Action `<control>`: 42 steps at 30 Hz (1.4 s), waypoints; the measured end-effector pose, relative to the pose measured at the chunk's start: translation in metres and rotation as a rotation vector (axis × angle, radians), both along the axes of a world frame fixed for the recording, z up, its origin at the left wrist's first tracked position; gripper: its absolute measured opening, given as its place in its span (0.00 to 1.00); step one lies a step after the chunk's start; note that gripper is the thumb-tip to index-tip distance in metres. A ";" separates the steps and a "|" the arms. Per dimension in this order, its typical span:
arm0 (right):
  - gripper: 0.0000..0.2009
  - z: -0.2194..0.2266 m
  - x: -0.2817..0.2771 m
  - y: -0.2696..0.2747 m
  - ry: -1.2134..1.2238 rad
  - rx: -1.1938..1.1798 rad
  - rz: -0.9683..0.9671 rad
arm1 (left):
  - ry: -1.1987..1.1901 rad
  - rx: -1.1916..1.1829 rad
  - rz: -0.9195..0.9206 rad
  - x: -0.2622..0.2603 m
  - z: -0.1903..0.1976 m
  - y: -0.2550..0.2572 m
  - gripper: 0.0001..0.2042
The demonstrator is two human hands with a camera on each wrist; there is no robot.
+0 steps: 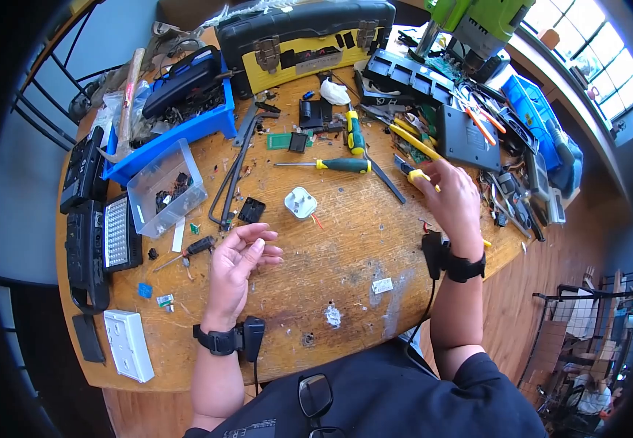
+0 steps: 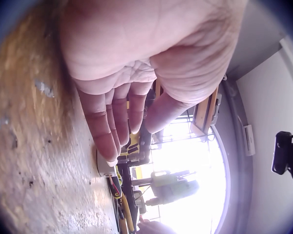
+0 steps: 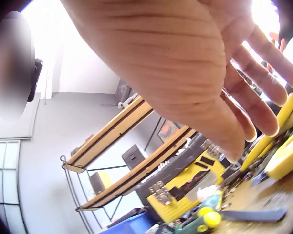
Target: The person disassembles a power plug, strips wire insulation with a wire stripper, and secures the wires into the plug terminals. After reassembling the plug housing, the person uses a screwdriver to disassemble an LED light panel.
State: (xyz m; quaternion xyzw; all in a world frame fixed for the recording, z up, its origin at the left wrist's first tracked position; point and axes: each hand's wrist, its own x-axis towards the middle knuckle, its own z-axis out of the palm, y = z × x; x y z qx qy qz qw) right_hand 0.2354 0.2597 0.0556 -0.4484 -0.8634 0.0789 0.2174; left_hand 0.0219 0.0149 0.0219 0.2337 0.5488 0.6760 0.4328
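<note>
My left hand (image 1: 234, 270) hovers low over the front left of the wooden bench, fingers loosely bent with nothing between them. Just beyond its fingertips sits a white plug-like block (image 1: 300, 203) with thin orange wires. A square black plastic piece (image 1: 251, 210) lies to its left. On the right, my right hand (image 1: 454, 201) reaches over yellow-handled pliers (image 1: 417, 175), its fingertips right at the handle. In the right wrist view its fingers (image 3: 256, 109) are spread and slightly bent, beside yellow handles (image 3: 288, 153). A green-and-yellow screwdriver (image 1: 344, 166) lies between the hands.
A yellow-and-black toolbox (image 1: 305, 62) stands at the back, next to a green drill (image 1: 481, 25). Left of it are a blue bin (image 1: 177, 150) and a clear box (image 1: 166, 190). A white socket plate (image 1: 128, 344) lies front left. Loose tools crowd the right side.
</note>
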 end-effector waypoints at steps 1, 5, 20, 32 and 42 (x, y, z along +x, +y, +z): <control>0.12 -0.001 0.008 0.005 -0.100 0.006 -0.014 | -0.002 0.003 0.003 -0.001 -0.001 0.000 0.13; 0.15 -0.012 0.022 0.011 -0.208 0.012 -0.002 | -0.009 0.014 0.016 -0.002 0.000 0.000 0.13; 0.17 0.034 -0.003 -0.013 0.972 -0.755 0.481 | -0.048 0.095 -0.006 -0.002 0.002 -0.002 0.12; 0.17 -0.007 -0.075 -0.110 0.682 -2.082 0.777 | -0.008 0.342 -0.217 0.001 0.003 -0.004 0.37; 0.19 -0.004 -0.073 -0.126 0.612 -2.023 0.872 | -0.062 0.253 -0.346 -0.004 -0.009 -0.015 0.32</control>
